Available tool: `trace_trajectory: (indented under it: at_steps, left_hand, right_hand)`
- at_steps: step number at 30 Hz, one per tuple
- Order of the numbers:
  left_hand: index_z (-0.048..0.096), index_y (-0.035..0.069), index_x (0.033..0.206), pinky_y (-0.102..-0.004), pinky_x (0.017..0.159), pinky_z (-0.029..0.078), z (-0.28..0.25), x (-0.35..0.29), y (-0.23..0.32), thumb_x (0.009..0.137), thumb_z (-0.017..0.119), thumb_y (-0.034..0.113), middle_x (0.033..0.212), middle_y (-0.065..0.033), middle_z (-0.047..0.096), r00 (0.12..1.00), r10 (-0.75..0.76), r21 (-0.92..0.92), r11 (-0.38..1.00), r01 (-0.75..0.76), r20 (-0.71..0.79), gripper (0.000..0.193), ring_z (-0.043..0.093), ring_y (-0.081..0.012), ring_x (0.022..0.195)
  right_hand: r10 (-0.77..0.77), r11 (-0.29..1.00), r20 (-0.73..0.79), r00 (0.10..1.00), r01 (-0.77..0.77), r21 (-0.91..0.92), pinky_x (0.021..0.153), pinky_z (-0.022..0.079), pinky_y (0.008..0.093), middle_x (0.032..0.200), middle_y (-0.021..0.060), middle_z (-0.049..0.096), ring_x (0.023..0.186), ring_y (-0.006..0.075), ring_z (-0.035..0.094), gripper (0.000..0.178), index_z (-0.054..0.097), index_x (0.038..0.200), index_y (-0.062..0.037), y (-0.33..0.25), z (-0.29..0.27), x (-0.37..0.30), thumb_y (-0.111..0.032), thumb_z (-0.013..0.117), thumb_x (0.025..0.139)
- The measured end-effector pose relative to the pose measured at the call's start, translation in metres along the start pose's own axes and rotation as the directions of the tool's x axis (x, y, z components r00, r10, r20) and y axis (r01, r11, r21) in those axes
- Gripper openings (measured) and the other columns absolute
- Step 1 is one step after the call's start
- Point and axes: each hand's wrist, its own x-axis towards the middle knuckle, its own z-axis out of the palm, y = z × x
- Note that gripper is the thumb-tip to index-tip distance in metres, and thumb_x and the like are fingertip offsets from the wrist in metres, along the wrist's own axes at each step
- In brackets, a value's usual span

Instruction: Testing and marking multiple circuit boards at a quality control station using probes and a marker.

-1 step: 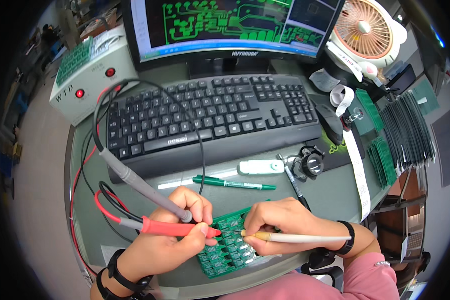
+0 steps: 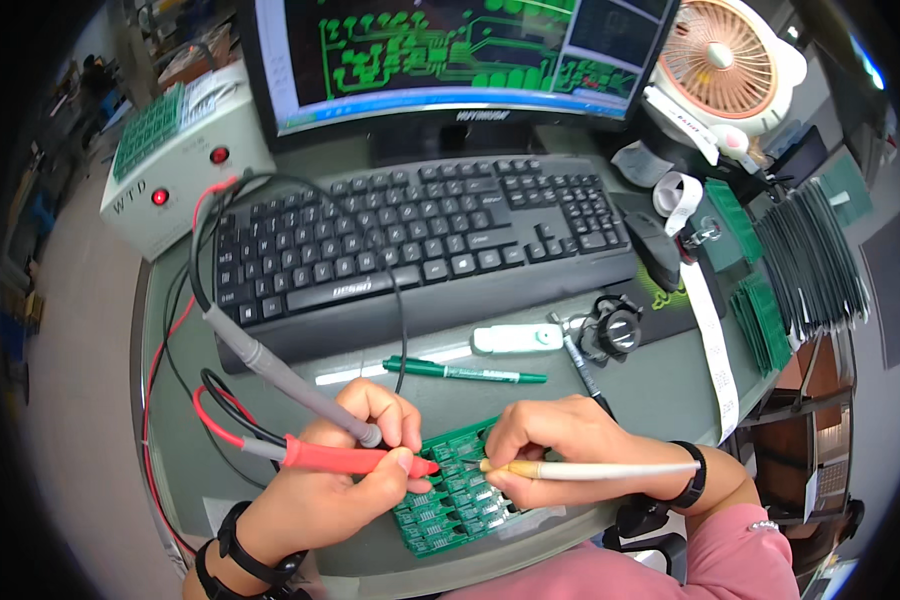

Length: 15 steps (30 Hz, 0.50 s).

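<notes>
My left hand (image 2: 345,475) is closed around a red test probe (image 2: 345,457), whose tip reaches the left part of a green circuit board panel (image 2: 440,530). A grey probe (image 2: 280,378) also runs into its fingers; its far end is hidden there. My right hand (image 2: 550,450) pinches a slim white-handled brush-like tool (image 2: 600,471) with a tan front part. The tool's thin dark end points left over the board, close to the red tip; whether it touches is too small to tell. Rows of small parts cover the panel, partly hidden by both hands.
Beyond the hands lie a green marker (image 2: 465,372), a white stick-shaped item (image 2: 518,338), a dark pen (image 2: 587,372) and a loupe (image 2: 612,328). Farther back are a keyboard (image 2: 420,230), mouse (image 2: 654,250) and monitor (image 2: 450,60). Probe cables (image 2: 192,250) loop left beside a white box (image 2: 185,170).
The whole view has shifted slightly. Both hands keep their grips and stay over the board, with hardly any movement.
</notes>
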Motion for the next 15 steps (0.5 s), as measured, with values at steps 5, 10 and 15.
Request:
trace_trajectory:
  at_steps: [5, 10, 15]
  left_hand:
    - [0.037, 0.004, 0.098, -0.0326, 0.079, 0.06, -0.001, -0.002, -0.003, 0.09, 0.049, -0.001, 0.103, -0.0078, 0.047, 0.997, -0.076, -0.069, 0.995, 0.074, -0.026, 0.016, 0.059, -0.0118, 0.09]
    - [0.036, 0.004, 0.099, -0.0365, 0.078, 0.061, 0.0, -0.003, -0.007, 0.089, 0.049, -0.003, 0.102, -0.0098, 0.047, 0.998, -0.038, -0.062, 0.997, 0.035, -0.046, 0.018, 0.06, -0.0164, 0.09]
    - [0.035, 0.006, 0.098, -0.0381, 0.078, 0.061, -0.003, -0.003, -0.006, 0.09, 0.05, 0.002, 0.106, -0.0103, 0.046, 1.0, -0.013, -0.003, 1.0, 0.013, -0.004, 0.017, 0.061, -0.019, 0.096]
  right_hand:
    - [0.138, 0.989, -0.321, 0.937, -0.147, -0.002, 0.063, 0.053, 0.034, 0.082, 0.0084, 0.066, 0.071, 0.0259, 0.068, 0.011, 0.058, 0.097, -0.0068, -0.003, -0.042, 0.01, -0.018, 0.058, 0.093]
    - [-0.065, 0.744, -0.418, 0.906, -0.235, -0.625, 0.081, 0.047, 0.0422, 0.09, 0.0106, 0.066, 0.093, 0.0326, 0.06, 0.01, 0.059, 0.097, -0.0057, 0.041, -0.099, 0.019, -0.015, 0.056, 0.092]
    - [0.006, 0.68, -0.443, 0.896, -0.329, -0.656, 0.079, 0.041, 0.0467, 0.086, 0.0118, 0.064, 0.094, 0.0311, 0.059, 0.015, 0.055, 0.095, -0.0086, 0.046, -0.109, 0.028, -0.024, 0.056, 0.092]
